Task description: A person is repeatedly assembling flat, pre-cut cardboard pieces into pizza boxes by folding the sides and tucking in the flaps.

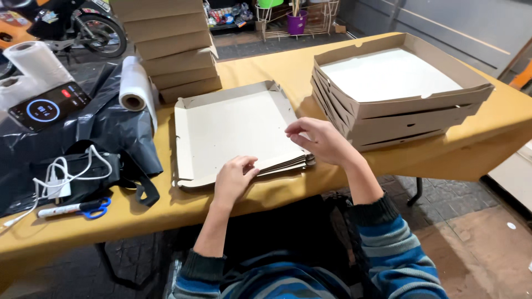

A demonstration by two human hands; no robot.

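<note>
- a stack of flat cardboard box blanks (pixel 235 130) lies at the near edge of the tabletop (pixel 277 66), roughly at its middle, with its long sides running away from the person and the far side flaps partly turned up.
- the left hand (pixel 234 176) rests on the stack's near edge, left of its near right corner; the fingers are curled and closed down onto the top sheet, pinching at or pressing its edge; which of the two, i cannot tell.
- the right hand (pixel 321 141) sits at the stack's right edge, just beside the near right corner, fingers loosely bent and partly open, tips touching or just above the top blank; nothing is clearly gripped.
- both hands bracket that near right corner, the blanks lying forward and to the left of the right hand.
- folded open boxes (pixel 396 91) are stacked toward the right edge; closed boxes (pixel 172 44) pile at the far edge; a plastic roll (pixel 134 86), scissors (pixel 94 209) and a black bag (pixel 111 130) lie toward the left.
</note>
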